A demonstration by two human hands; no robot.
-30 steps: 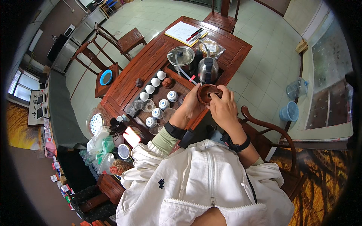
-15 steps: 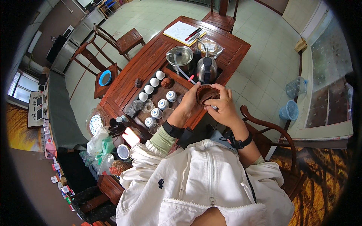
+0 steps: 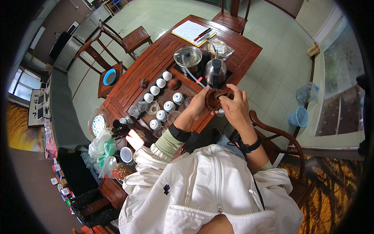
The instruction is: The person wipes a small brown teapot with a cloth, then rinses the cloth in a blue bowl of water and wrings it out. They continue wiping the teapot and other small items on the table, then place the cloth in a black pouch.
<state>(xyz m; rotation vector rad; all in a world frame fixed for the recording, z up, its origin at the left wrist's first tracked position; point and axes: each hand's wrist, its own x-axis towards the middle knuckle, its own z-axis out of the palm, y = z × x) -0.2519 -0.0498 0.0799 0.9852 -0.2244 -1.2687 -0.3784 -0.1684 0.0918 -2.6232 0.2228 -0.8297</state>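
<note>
Your crowded tabletop [image 3: 156, 55] is bare along its far-left edge; tiled floor [image 3: 267, 56] opens rightward. By the near edge, your left hand [image 3: 198, 105] grips a brown bowl [image 3: 213, 101], your right hand [image 3: 235, 108] pinching its right side.

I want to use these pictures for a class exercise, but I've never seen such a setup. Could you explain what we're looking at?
There is no machine here: these are a person's two bare hands. The view comes from a wide fisheye camera worn on the head, looking down, so straight edges bend near the rim.

On the dark red-brown wooden table is a flat brown tray with small white round cups and small white-and-blue round pieces. Beyond it stand a glass-lidded metal pot and a silver kettle with a black handle.

The left hand holds a brown round bowl-like vessel; the right hand has its fingers at the opening. Its material is unclear.
</note>
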